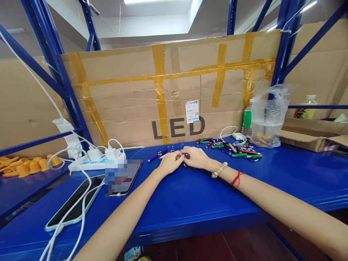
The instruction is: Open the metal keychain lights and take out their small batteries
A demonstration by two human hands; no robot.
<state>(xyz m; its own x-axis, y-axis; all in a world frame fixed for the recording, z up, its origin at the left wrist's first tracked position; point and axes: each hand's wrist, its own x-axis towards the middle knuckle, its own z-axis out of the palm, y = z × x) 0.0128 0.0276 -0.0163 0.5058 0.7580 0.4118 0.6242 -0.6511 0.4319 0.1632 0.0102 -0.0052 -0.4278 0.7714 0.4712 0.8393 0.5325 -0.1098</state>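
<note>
My left hand [170, 162] and my right hand [196, 156] meet over the middle of the blue shelf [198, 195], fingertips together. Both are closed in a pinch, and whatever is between the fingers is too small and covered to name. A dark bit shows just below the fingertips. Beside my left hand lie a few purple pens [157, 155] and some tiny loose parts. To the right of my right hand spreads a heap of pens and pen parts [239, 149] in green, purple, red, black and silver.
On the left are a white power strip [92, 165] with chargers, a light-cased phone [77, 203], a second dark phone [132, 177] and trailing white cables. A taped cardboard sheet [130, 105] stands behind. At right are a bottle [247, 119], a plastic bag with a cup [268, 123] and an open carton [312, 136].
</note>
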